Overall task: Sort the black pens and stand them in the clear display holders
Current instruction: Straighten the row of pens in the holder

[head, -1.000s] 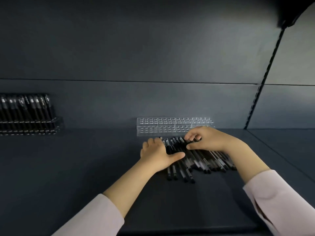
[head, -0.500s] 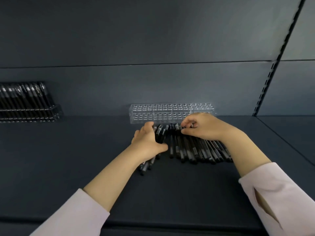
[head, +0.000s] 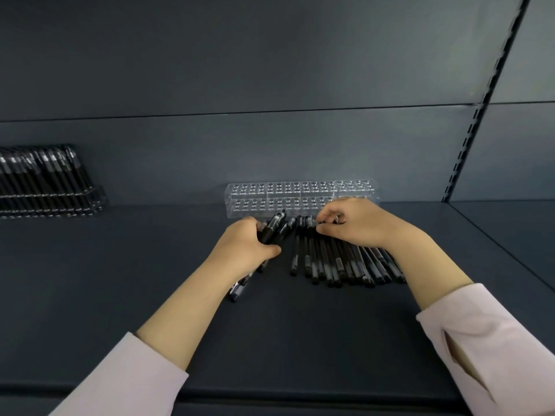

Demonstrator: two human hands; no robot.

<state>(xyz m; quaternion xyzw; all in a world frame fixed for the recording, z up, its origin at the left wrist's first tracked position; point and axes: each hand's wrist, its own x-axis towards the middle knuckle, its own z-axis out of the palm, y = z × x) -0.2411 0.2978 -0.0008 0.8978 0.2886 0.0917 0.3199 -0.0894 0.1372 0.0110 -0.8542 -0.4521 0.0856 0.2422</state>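
A row of several black pens (head: 339, 262) lies flat on the dark shelf (head: 120, 280), in front of an empty clear display holder (head: 300, 195) with rows of holes. My left hand (head: 244, 246) grips a small bundle of black pens (head: 271, 231), whose caps stick up past my fingers and whose lower ends (head: 238, 288) trail behind my wrist. My right hand (head: 353, 223) sits over the far ends of the lying pens, its fingertips pinching at the pen tips near the holder.
At the far left stands a second clear holder (head: 51, 199) filled with several upright black pens. The dark back panel rises behind. A slotted upright (head: 462, 151) divides this bay from the one to the right.
My left hand has closed round a bundle of pens and pulled it left, away from the row. My right hand stays over the far pen ends. The camera has tilted slightly.
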